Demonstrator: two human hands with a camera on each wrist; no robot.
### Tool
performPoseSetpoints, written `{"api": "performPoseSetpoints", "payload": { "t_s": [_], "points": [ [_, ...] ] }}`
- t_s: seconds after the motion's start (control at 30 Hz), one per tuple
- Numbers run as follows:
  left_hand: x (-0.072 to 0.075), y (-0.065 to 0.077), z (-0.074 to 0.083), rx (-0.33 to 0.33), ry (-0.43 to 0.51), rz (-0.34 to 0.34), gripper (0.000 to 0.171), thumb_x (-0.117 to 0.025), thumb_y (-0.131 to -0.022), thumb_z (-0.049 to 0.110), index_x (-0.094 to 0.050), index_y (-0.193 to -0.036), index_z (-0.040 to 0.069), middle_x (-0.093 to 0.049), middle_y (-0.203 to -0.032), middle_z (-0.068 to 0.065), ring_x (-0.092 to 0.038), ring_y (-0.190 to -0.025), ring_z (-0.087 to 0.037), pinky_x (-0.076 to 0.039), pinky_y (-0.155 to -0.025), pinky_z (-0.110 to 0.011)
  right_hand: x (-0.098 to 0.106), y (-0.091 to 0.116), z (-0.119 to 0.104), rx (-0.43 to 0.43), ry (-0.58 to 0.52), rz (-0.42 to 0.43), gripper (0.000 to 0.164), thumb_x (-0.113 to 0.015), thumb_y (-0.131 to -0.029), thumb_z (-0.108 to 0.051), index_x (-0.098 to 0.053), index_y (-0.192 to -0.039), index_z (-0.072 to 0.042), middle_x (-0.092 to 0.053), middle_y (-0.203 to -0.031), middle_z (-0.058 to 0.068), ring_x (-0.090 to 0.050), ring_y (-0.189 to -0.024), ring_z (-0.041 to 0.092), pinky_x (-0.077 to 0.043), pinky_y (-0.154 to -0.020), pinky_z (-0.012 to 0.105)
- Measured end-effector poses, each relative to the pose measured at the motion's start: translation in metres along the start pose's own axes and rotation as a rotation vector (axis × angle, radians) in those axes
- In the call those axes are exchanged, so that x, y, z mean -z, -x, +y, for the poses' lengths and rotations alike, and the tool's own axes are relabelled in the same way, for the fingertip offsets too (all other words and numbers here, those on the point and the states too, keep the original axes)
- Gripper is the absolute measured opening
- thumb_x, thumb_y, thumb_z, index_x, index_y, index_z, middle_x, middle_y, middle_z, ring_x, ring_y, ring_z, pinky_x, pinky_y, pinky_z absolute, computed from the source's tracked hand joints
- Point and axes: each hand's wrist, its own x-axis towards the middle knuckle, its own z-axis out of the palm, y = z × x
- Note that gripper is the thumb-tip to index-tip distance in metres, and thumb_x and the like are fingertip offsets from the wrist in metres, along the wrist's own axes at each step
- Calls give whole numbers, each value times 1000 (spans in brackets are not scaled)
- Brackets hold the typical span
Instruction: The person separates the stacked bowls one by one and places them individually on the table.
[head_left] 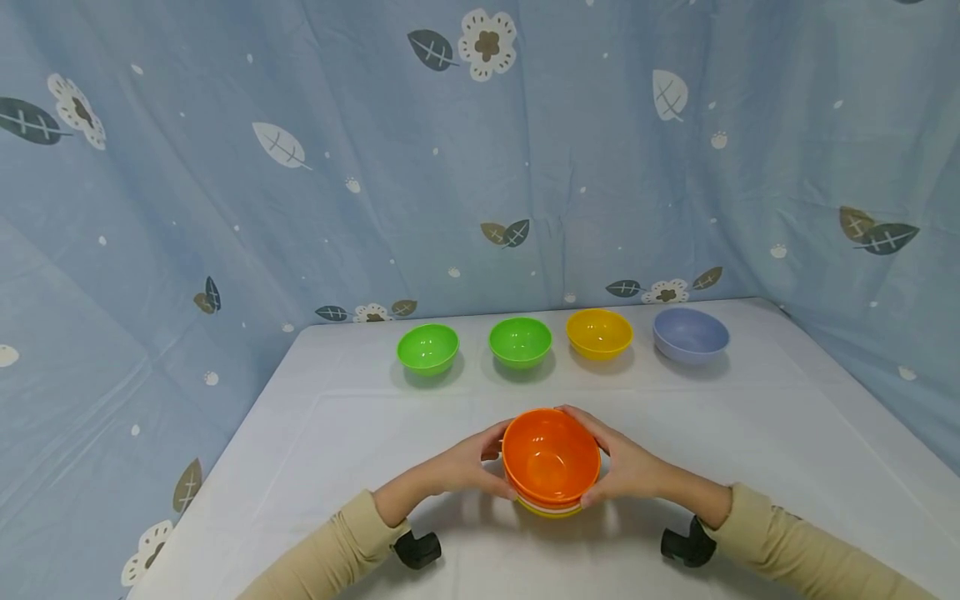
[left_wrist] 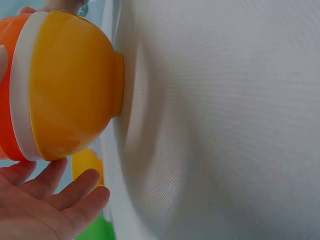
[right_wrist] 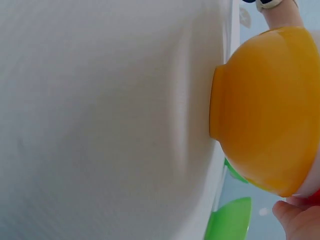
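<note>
Both hands hold a nested stack of bowls at the near middle of the table. An orange bowl (head_left: 550, 457) is uppermost, with the band of a white bowl (left_wrist: 22, 87) beneath it and a yellow bowl (left_wrist: 80, 85) at the bottom. My left hand (head_left: 467, 464) grips the stack's left side, its thumb at the near edge and fingers round the far side. From the right, my right hand (head_left: 632, 467) grips it the same way. In the right wrist view the yellow bowl's foot is right at the white cloth.
Along the back stand a green bowl (head_left: 427, 350), a second green bowl (head_left: 521, 343), a yellow bowl (head_left: 599, 335) and a periwinkle-blue bowl (head_left: 691, 337), spaced in a row. A white cloth (head_left: 315, 450) covers the table; a patterned blue curtain (head_left: 420, 183) hangs behind and at both sides.
</note>
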Motion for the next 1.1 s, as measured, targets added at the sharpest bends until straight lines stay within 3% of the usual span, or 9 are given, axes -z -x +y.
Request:
{"api": "performPoseSetpoints", "payload": {
  "t_s": [0.27,0.83,1.1],
  "points": [
    [-2,1,0,-14,-4,11,86,-77,-73,23,-28,-143,20,-39,-140,6,-44,-122,-15,-33,-103,-36,-2,1,0,-11,-69,-5,103,-82,-66,-19,-19,-145,-1,-10,-149,26,-14,-134,45,-19,-99,67],
    [-3,0,3,-19,-27,24,85,-76,-74,17,-27,-144,16,-38,-142,0,-41,-125,-19,-33,-103,-37,0,1,0,-10,-52,9,102,-82,-66,-23,-21,-145,-3,-13,-149,24,-12,-135,45,-19,-99,67],
    [-8,-1,3,-18,-90,61,89,-78,-72,19,-26,-144,12,-38,-141,1,-40,-126,-16,-34,-103,-32,-1,0,0,-19,-44,12,101,-83,-65,-22,-23,-144,-3,-15,-149,25,-14,-134,46,-20,-99,67]
  ]
}}
